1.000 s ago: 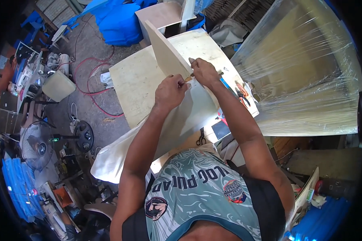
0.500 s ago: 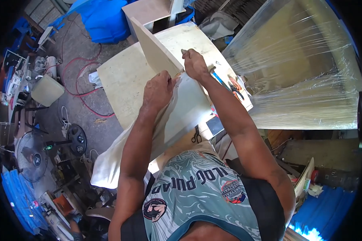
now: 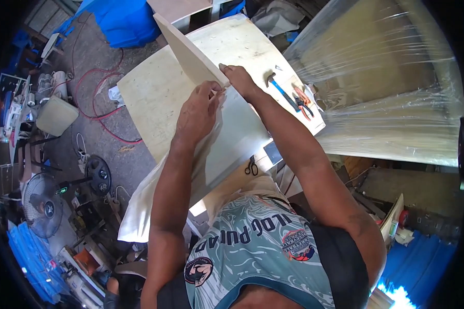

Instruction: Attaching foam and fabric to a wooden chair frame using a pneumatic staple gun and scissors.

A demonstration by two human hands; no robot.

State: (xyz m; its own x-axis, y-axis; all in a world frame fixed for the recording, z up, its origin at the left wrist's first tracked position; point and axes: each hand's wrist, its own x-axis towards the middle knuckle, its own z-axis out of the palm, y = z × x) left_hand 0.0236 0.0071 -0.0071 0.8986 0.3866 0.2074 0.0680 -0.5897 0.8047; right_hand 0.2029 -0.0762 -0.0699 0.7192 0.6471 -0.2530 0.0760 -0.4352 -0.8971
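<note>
An upright pale wooden panel [image 3: 183, 49] stands on a plywood worktop [image 3: 144, 103], white fabric [image 3: 237, 123] draped from its near end down towards my body. My left hand [image 3: 196, 113] is closed, fingertips pinching the fabric's top edge at the panel's end; anything else between them is too small to make out. My right hand [image 3: 237, 80] is closed round the panel's edge just beyond my left one, its fingertips partly hidden. Right of it lie a claw hammer [image 3: 283, 92] and orange-handled pliers [image 3: 302, 103]. Black scissors [image 3: 251, 166] lie below the fabric.
A plastic-wrapped board [image 3: 381, 87] fills the right. Blue covers [image 3: 118, 20] and a box [image 3: 178, 6] are behind. Red hose [image 3: 95, 92], a fan [image 3: 41, 203] and cluttered equipment [image 3: 18, 108] occupy the left. Part of another person [image 3: 112, 288] shows at bottom left.
Both hands, the panel and the worktop appear higher and further left in the view. The hammer shows more fully beside my right hand. My fingers stay at the panel's near end.
</note>
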